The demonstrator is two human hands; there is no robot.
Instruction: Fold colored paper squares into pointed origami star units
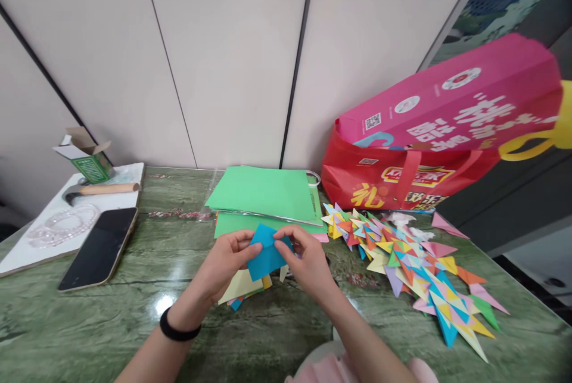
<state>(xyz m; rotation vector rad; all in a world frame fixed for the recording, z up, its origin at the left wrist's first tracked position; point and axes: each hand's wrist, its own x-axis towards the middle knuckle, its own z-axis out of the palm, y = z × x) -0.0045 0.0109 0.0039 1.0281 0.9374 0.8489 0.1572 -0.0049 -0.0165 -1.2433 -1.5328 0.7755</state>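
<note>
A small sheet of blue paper point(267, 259) is held up between my two hands, its top part bent along a crease. My left hand point(232, 257) pinches its left edge between thumb and fingers. On the other side, my right hand point(307, 257) grips the upper right part, thumb in front. Below the hands, a small pile of coloured paper pieces point(241, 286) lies on the table, partly hidden by the blue paper. Just behind them rests a stack of green paper sheets point(263, 192) in a clear sleeve.
Many folded paper pieces point(402, 252) spread over the table's right side. Behind them stands a red gift bag point(357, 174) with a pink box point(447, 97). At left are a phone point(99, 249), a hammer point(102, 189), a bead string point(62, 227) and a small green box point(93, 165).
</note>
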